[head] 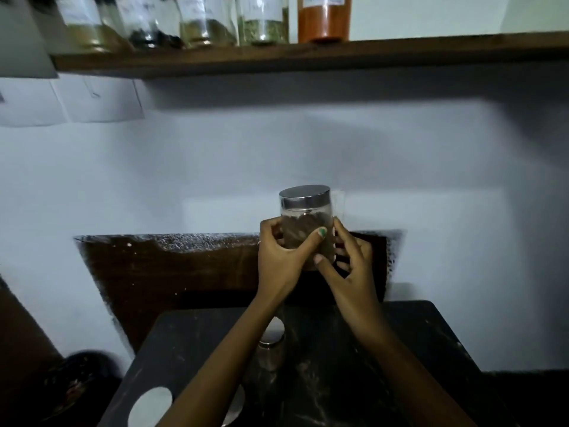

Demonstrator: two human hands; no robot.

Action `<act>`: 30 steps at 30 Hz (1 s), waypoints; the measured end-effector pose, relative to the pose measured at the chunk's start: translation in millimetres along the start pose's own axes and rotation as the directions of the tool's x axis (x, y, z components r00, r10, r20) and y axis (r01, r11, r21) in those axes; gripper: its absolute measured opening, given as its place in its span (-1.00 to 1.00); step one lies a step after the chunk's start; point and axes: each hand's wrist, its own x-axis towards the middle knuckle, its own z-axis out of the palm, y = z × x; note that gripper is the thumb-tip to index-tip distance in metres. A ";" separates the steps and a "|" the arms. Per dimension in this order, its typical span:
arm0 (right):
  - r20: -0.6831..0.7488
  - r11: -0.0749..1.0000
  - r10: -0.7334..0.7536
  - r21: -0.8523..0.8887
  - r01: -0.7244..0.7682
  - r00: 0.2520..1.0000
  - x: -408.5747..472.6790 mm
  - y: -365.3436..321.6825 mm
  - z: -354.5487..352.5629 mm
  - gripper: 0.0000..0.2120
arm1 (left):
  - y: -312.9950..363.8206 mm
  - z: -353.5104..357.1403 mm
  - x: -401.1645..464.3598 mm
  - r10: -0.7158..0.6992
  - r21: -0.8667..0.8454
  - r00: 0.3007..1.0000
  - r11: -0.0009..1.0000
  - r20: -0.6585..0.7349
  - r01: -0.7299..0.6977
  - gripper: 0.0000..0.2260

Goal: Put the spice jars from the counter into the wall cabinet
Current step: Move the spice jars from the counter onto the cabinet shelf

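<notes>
A clear spice jar (304, 211) with a silver lid and brown contents is held upright in the air in front of the white wall, above the dark counter (400, 349). My left hand (280, 257) wraps its left side, thumb across the front. My right hand (348, 260) grips its right side. Under my arms, three more silver-lidded jars stand on the counter: one (272, 334) in the middle, one (151, 406) at the front left, one (234, 408) partly hidden by my left forearm. Above, a wooden shelf (308, 57) carries several labelled jars, among them an orange-filled one (323, 23).
Sheets of paper (70, 103) hang on the wall at the upper left. A brown wooden panel (169, 272) stands behind the counter. A dark round object (80, 383) lies low at the left. To the right of the orange jar the shelf is bare.
</notes>
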 end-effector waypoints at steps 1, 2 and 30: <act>0.008 0.999 0.017 0.027 -0.017 1.000 0.2 -5.5 -0.2 -0.41 | 4.2 -1.8 0.3 -0.013 -0.023 1.000 1.000 -0.011 0.013 -0.55; 0.013 0.995 0.048 0.085 -0.049 0.999 1.1 -12.4 1.3 -0.42 | 9.4 -5.2 1.4 -0.024 -0.057 0.999 0.998 -0.023 0.023 -0.57; 0.020 0.856 0.043 0.514 -0.047 0.999 3.1 -39.4 16.8 -0.43 | 49.7 -19.6 -0.1 0.006 -0.301 0.976 0.952 0.219 0.062 -0.55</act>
